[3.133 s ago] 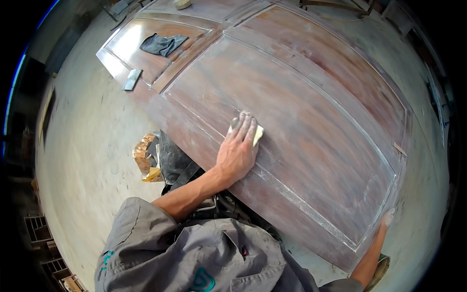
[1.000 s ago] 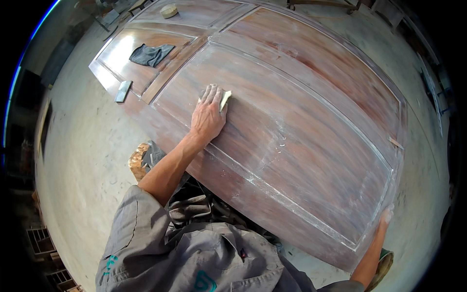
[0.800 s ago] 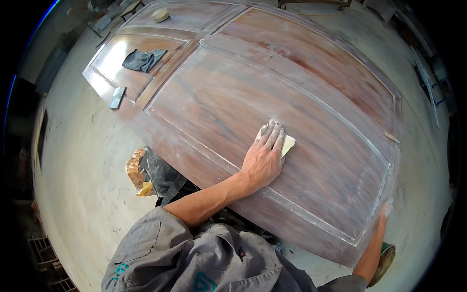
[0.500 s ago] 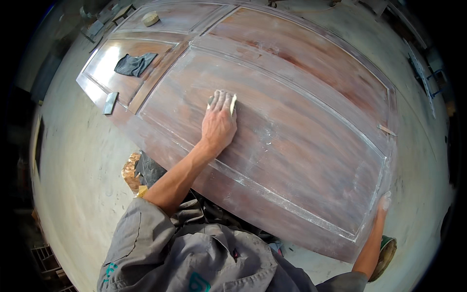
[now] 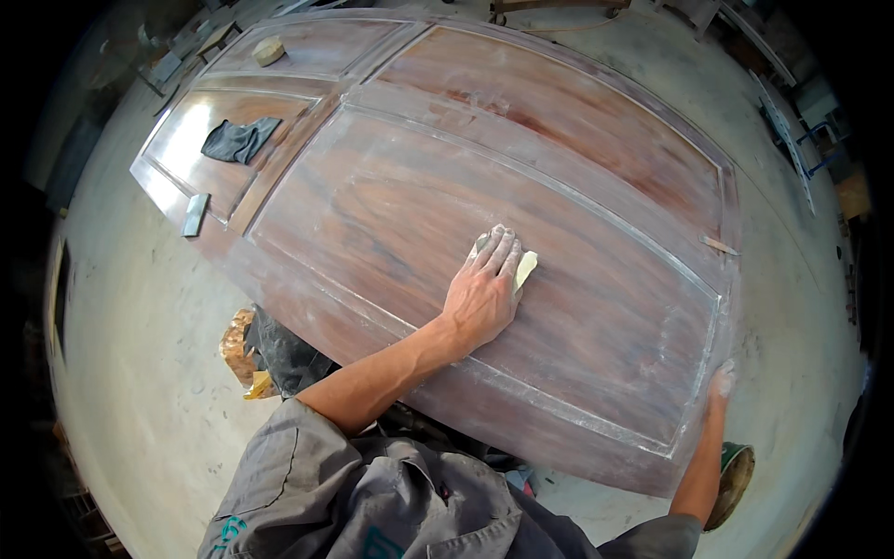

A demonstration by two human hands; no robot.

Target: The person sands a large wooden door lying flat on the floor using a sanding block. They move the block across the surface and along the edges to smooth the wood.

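Observation:
A large reddish-brown panelled wooden door [image 5: 559, 466] lies flat before me, its surface streaked with white dust. My left hand [image 5: 484, 296] presses a folded pale-yellow piece of sandpaper [image 5: 526, 268] against the wide near panel, fingertips white with dust. One edge of the sheet sticks out to the right of the fingers. At the door's right edge, my right hand [image 5: 723, 378] grips the rim; most of its fingers are hidden.
A dark cloth [image 5: 240, 140], a grey block [image 5: 195, 215] and a round tape roll [image 5: 268, 50] lie on the door's left part. A thin wooden strip [image 5: 719, 245] rests near its right edge. Below right stands a green bucket [image 5: 733, 484]; a dark bag [image 5: 284, 352] sits under the near edge.
My left hand has slid the sandpaper right and toward me across the panel. My right hand stays at the door's edge. The whole view has shifted slightly.

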